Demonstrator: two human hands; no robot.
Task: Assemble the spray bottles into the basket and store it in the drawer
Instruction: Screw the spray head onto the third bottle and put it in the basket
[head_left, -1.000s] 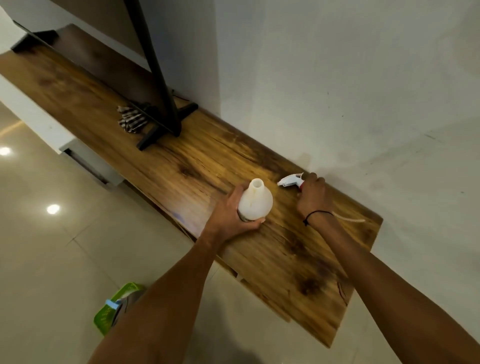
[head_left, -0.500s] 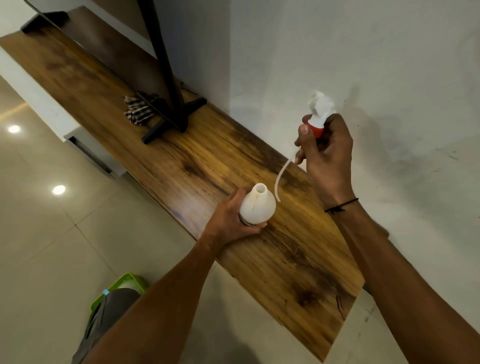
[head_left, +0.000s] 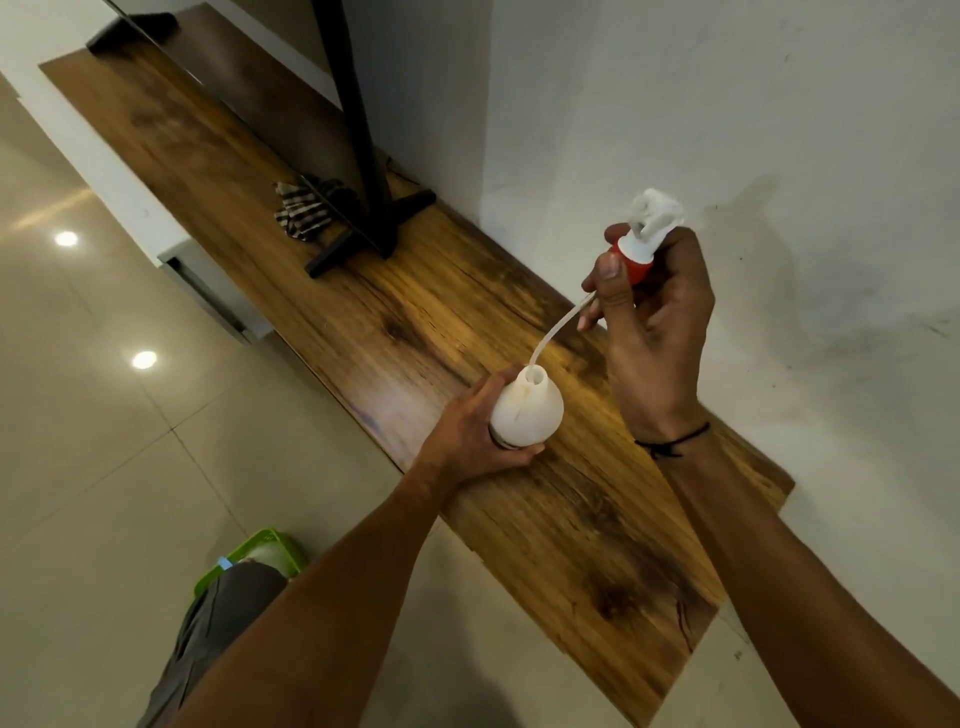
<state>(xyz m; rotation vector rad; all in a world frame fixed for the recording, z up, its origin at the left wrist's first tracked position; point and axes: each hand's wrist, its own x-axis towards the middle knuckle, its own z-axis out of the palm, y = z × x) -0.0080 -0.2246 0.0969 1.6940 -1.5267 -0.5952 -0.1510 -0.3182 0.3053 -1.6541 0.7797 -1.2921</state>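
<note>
A white spray bottle with an open neck stands on the wooden cabinet top, gripped around its body by my left hand. My right hand holds the spray head, white with a red collar, above and to the right of the bottle. Its thin dip tube hangs down with the tip at the bottle's mouth. A green basket sits on the floor at lower left, partly hidden behind my knee, with something white inside.
A black TV stand foot and a striped cloth lie further back on the cabinet. A white wall runs close behind. A white drawer front shows below the cabinet's left edge. Glossy floor tiles fill the left.
My right hand lifted the spray head off the cabinet top and brought its tube down to the bottle's mouth. My left hand kept hold of the bottle.
</note>
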